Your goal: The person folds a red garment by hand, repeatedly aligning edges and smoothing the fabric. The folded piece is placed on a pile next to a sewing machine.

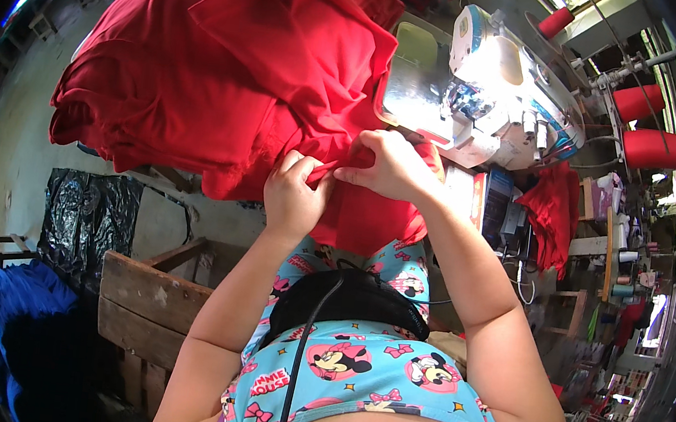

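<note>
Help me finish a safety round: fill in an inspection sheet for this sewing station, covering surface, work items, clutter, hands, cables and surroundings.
Surface: shiny work surface beside the cloth; glare hides detail.
Work items: red cloth heaped ahead; white sewing machine to its right.
Clutter: black plastic and blue cloth at left.
Hands: left hand and right hand pinch the red cloth.
Cables: black cable down the person's front.
Surroundings: wooden plank furniture at lower left; red thread cones at right.
</note>
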Available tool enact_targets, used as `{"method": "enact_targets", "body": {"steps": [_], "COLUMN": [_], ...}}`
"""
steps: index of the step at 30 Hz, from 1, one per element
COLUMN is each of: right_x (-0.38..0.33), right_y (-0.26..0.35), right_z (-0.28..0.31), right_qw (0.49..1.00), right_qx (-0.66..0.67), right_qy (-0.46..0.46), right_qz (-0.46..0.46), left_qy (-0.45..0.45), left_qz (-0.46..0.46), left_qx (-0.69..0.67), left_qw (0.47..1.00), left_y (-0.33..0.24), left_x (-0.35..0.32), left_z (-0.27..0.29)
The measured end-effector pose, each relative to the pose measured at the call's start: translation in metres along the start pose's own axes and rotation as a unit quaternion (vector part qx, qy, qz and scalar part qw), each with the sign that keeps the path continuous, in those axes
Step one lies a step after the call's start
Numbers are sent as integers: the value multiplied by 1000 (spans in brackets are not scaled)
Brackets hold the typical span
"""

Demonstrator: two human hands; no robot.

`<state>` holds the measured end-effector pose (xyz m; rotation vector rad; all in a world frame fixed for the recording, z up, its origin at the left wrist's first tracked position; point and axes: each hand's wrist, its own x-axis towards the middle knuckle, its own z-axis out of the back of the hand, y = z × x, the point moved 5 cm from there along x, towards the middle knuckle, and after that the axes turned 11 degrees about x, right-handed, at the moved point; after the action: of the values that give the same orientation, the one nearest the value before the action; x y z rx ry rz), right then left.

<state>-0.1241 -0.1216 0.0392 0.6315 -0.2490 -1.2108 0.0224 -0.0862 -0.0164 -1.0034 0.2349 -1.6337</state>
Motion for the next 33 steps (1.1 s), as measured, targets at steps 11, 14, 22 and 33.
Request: {"method": "enact_targets", "body": {"steps": [11, 14, 22, 33], "right_x": [0, 1, 1, -36], "right_y": [-26, -27, -29, 21], "right_z": [-8, -8, -12, -17], "right_qw": [986, 985, 981, 944], "right_qx": [163, 171, 193, 112], "right_qy": [-18, -12, -22, -249], "right_qz": [29, 27, 25, 184], "left_qy": [-1, -1, -4, -95], "left_qz": [13, 16, 11, -130], "left_qx": [-9, -10, -2, 109], "left_qw": [1000, 1000, 1000, 981], "left_y": [-3, -3, 2, -22], "left_x": [0, 1, -4, 6], "left_z": [2, 3, 2, 33]}}
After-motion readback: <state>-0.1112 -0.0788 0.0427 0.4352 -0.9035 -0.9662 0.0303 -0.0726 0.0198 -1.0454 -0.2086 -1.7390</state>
